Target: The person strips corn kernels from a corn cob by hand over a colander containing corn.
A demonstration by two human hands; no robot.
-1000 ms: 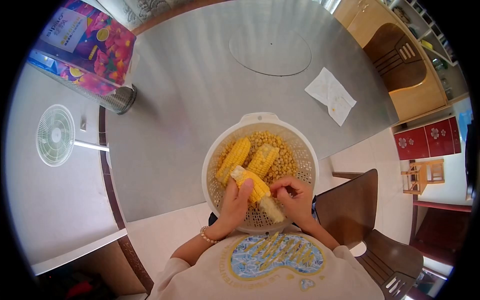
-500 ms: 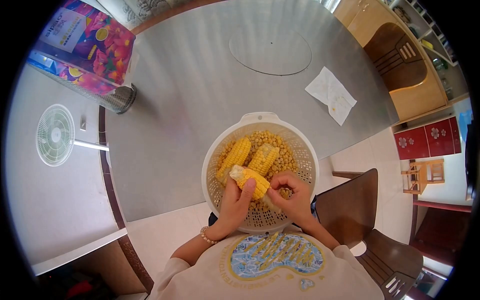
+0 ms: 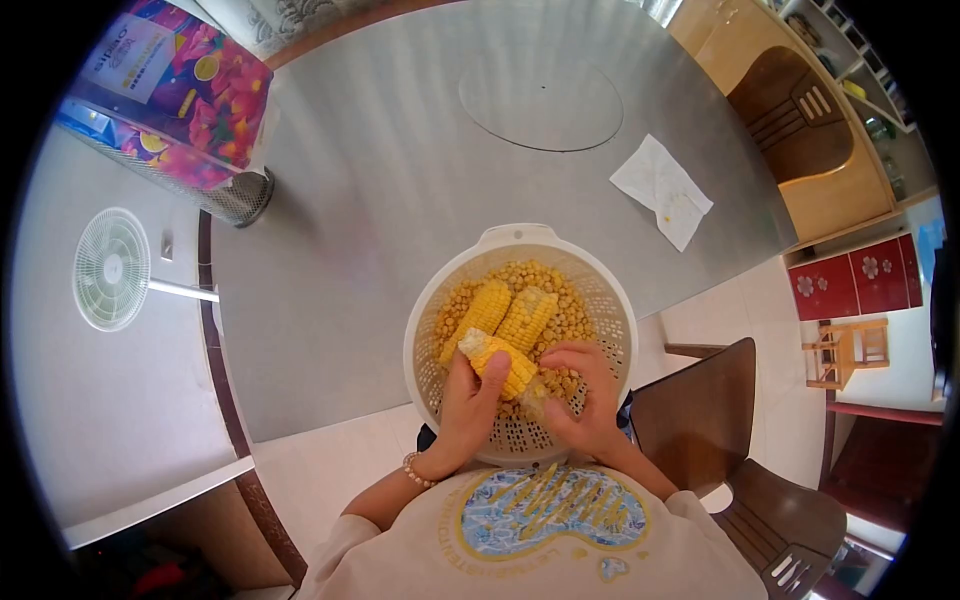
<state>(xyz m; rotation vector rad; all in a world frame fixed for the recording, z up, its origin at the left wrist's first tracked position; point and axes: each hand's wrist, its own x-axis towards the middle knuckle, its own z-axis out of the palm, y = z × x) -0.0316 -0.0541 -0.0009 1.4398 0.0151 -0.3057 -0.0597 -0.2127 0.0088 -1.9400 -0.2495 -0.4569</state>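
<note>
A white perforated basket [image 3: 422,330] sits at the near edge of the table, against my body. Loose yellow kernels [image 3: 568,318] cover much of its inside. Two corn cobs [image 3: 527,319] rest on the kernels. My left hand [image 3: 470,405] is wrapped round a third corn cob [image 3: 497,366], tilted over the basket, with its thumb on top. The lower right end of that cob is pale and stripped. Beside this end is my right hand [image 3: 587,400], its fingers apart and curved, with no cob in its grasp.
A white napkin [image 3: 662,192] lies on the grey table [image 3: 350,200] at the right. A colourful package [image 3: 180,90] in a mesh holder [image 3: 250,198] stands at the back left. Brown chairs [image 3: 695,425] are at the right, and a white fan [image 3: 112,270] is at the left.
My right hand's fingers have opened and spread beside the held cob. The left cob in the basket has shifted slightly right. My left hand still holds its cob, which has tilted a little.
</note>
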